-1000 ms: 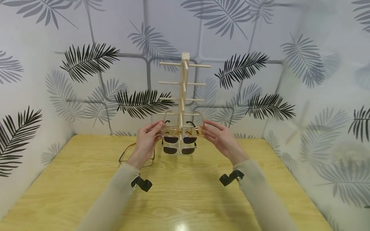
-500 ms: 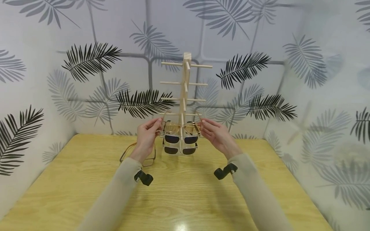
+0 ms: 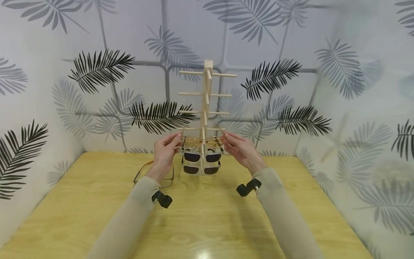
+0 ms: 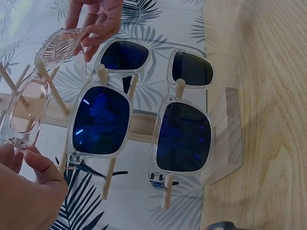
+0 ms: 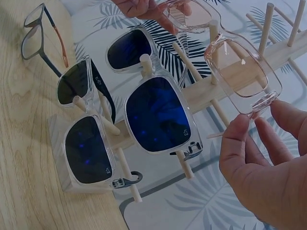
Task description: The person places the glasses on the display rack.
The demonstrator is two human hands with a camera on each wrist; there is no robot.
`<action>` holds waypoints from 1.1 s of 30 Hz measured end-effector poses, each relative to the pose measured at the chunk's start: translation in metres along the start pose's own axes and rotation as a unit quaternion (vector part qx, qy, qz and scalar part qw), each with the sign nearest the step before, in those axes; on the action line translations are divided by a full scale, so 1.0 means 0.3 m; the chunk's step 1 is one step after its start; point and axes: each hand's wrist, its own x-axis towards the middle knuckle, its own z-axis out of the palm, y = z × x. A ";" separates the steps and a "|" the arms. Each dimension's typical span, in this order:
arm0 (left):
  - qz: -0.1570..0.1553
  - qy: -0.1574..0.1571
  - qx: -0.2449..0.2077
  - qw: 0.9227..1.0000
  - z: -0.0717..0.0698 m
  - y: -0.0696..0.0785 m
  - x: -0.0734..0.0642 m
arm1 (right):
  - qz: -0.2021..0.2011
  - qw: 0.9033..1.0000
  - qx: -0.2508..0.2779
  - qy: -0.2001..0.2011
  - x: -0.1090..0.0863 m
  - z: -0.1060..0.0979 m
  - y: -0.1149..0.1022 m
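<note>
Both hands hold one pair of glasses with a clear, pinkish frame and pale lenses (image 5: pixel 240 72) at the wooden display stand (image 3: pixel 207 93). My left hand (image 3: pixel 164 151) pinches the frame's left end by the hinge. At the other end, the fingers of my right hand (image 3: pixel 240 148) grip the hinge and temple. The bridge overlaps a front peg of the stand in the wrist views. Directly below hang dark blue sunglasses (image 4: pixel 101 122) in a clear frame, and lower still a second clear-framed dark pair (image 4: pixel 184 136).
Brown-and-dark-framed glasses (image 5: pixel 32 40) lie on the wooden table (image 3: pixel 207 219), partly behind the left wrist in the head view. Higher up, the stand has bare crossbars (image 3: pixel 223 75) and front pegs. A leaf-patterned wall covering (image 3: pixel 271 36) stands behind and at the sides.
The pinkish glasses have moved back against the stand, their lenses now higher above the upper sunglasses. The right hand and forearm have shifted slightly left, and both hands keep their hold.
</note>
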 end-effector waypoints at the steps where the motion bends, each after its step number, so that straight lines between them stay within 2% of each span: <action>1: 0.000 0.002 0.003 1.000 0.001 -0.002 -0.002 | 0.000 1.000 0.001 0.000 0.002 -0.002 0.001; 11: 0.000 -0.005 0.028 1.000 -0.004 -0.002 -0.002 | 0.001 1.000 -0.009 0.012 -0.003 -0.007 0.001; 20: 0.012 0.011 0.052 0.999 -0.016 0.005 -0.009 | -0.001 1.000 -0.011 0.005 -0.016 -0.017 -0.003; 27: 0.018 -0.005 0.075 0.997 -0.051 0.013 -0.021 | -0.003 1.000 -0.029 -0.008 -0.029 -0.038 0.004; 33: 0.017 -0.034 0.064 0.997 -0.092 0.015 -0.034 | 0.005 0.999 -0.047 -0.012 -0.045 -0.063 0.025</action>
